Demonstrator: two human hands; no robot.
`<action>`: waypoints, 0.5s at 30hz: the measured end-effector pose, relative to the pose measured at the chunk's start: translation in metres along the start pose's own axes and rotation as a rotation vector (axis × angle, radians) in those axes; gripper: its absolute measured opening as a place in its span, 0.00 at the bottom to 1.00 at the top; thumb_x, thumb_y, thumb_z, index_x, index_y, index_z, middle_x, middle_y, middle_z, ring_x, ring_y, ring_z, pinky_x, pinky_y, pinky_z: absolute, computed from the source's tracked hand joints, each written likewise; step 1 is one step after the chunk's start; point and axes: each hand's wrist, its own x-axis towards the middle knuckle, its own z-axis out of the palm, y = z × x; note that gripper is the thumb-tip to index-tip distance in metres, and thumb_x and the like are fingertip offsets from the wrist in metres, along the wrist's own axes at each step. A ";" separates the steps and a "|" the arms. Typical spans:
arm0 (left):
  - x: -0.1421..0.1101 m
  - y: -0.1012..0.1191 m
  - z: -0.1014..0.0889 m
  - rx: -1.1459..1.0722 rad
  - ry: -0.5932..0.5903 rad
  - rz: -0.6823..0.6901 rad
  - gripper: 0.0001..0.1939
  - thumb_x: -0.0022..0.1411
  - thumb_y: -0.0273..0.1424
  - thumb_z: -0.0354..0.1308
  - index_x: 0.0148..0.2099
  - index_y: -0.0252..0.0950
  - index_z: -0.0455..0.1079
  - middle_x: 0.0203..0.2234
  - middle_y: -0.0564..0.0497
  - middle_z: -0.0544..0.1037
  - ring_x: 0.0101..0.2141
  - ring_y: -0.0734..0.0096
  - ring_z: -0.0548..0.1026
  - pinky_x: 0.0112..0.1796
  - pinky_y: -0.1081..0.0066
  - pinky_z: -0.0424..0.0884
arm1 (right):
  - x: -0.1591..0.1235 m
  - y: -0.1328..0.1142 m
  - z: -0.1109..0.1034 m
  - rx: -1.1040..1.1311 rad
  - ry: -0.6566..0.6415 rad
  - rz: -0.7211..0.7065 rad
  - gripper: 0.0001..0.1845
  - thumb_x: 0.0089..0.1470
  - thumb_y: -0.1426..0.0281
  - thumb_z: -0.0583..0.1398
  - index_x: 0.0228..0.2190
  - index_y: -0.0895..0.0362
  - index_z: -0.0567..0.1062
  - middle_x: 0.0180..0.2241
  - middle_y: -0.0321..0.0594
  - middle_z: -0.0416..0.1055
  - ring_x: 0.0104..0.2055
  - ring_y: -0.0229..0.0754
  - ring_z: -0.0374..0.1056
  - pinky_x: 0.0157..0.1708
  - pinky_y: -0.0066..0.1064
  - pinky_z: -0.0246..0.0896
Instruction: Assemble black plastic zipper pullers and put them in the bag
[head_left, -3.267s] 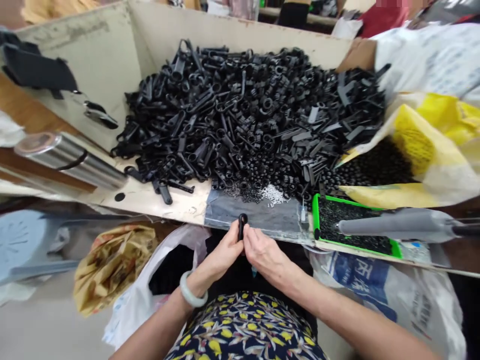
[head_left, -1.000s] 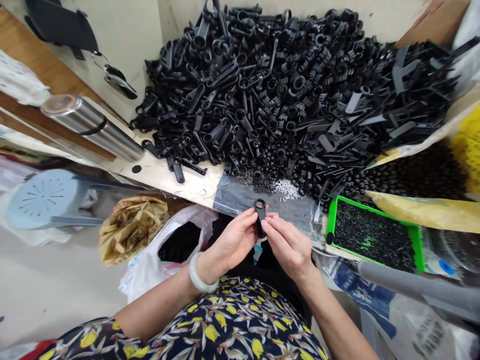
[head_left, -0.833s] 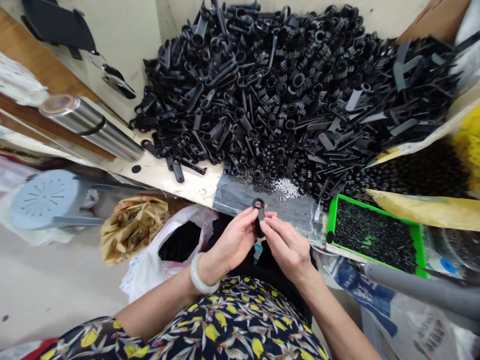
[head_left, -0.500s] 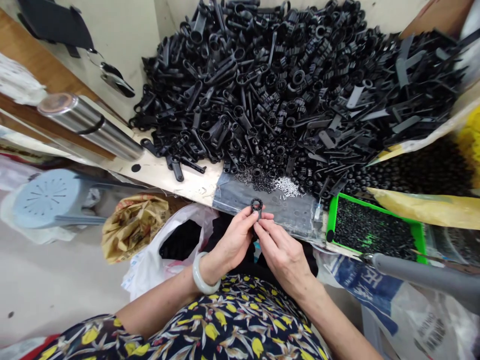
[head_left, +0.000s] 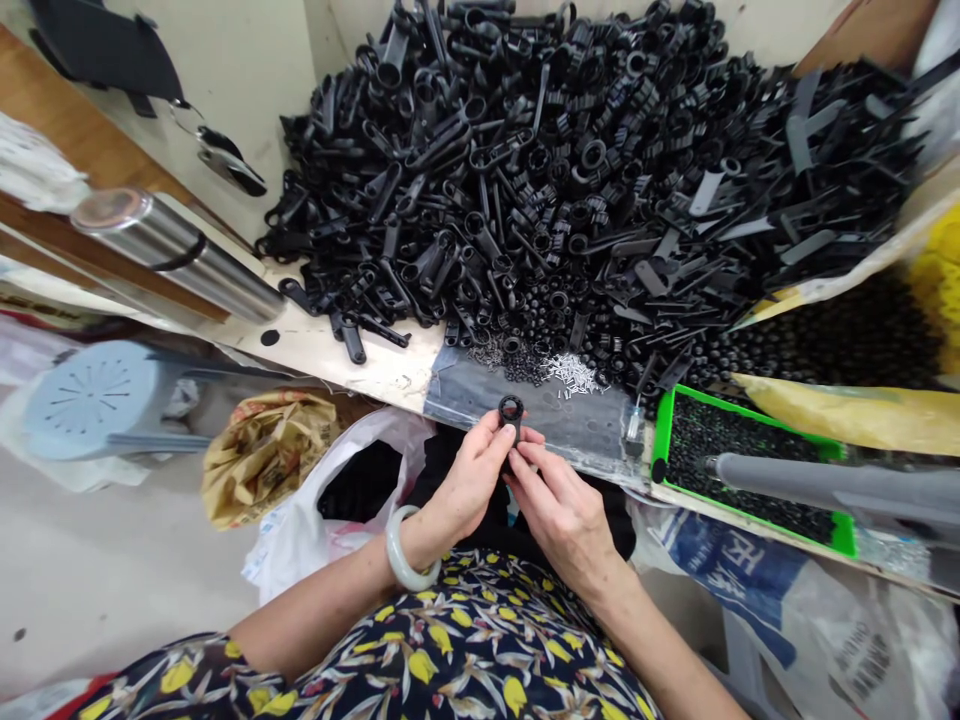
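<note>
My left hand (head_left: 466,482), with a pale bangle (head_left: 403,548) on its wrist, pinches a black ring-ended plastic part (head_left: 511,409) between thumb and fingers. The ring end points up, away from me. My right hand (head_left: 568,508) is closed at the lower end of the same part; its fingertips hide that end. Just beyond the hands lies a dark mat (head_left: 480,385) at the bench edge. Small silver pins (head_left: 574,374) and tiny black rings (head_left: 523,362) lie in little heaps at its far side.
A large heap of black plastic parts (head_left: 480,180) fills the bench. To the right, a grey rod-shaped tool (head_left: 810,480) extends over a green-rimmed tray (head_left: 664,430) of small black pieces. A steel flask (head_left: 187,255), a blue stool (head_left: 94,400) and a white bag (head_left: 292,530) are on the left.
The grey rod-shaped tool has swung up and leftward over the green tray. Both hands keep their hold on the black part, with barely any movement.
</note>
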 end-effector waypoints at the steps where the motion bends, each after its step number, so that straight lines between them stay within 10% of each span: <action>1: 0.001 -0.001 -0.001 0.048 -0.003 0.028 0.14 0.72 0.39 0.59 0.52 0.35 0.71 0.42 0.46 0.81 0.42 0.67 0.77 0.48 0.69 0.71 | 0.000 -0.001 -0.002 0.023 0.000 0.006 0.20 0.65 0.80 0.61 0.57 0.61 0.74 0.50 0.54 0.78 0.51 0.51 0.77 0.51 0.41 0.78; 5: 0.003 0.000 -0.007 0.217 -0.025 0.137 0.12 0.74 0.38 0.55 0.49 0.36 0.71 0.38 0.49 0.79 0.38 0.70 0.75 0.44 0.71 0.71 | 0.003 0.004 -0.012 0.163 0.032 0.177 0.15 0.64 0.74 0.65 0.52 0.53 0.78 0.47 0.46 0.79 0.47 0.48 0.76 0.49 0.40 0.76; 9: -0.001 0.004 -0.010 0.367 -0.105 0.176 0.17 0.76 0.40 0.51 0.58 0.36 0.68 0.34 0.51 0.76 0.32 0.71 0.74 0.41 0.70 0.72 | 0.012 0.016 -0.006 0.561 0.103 0.684 0.13 0.63 0.61 0.67 0.47 0.53 0.77 0.42 0.43 0.77 0.42 0.44 0.76 0.43 0.37 0.76; 15: -0.012 0.019 -0.016 0.607 -0.267 0.174 0.33 0.77 0.36 0.48 0.78 0.36 0.45 0.49 0.42 0.79 0.46 0.62 0.78 0.56 0.60 0.72 | 0.023 0.025 0.009 1.350 -0.123 0.940 0.19 0.56 0.56 0.71 0.41 0.54 0.77 0.33 0.35 0.75 0.25 0.36 0.69 0.29 0.30 0.70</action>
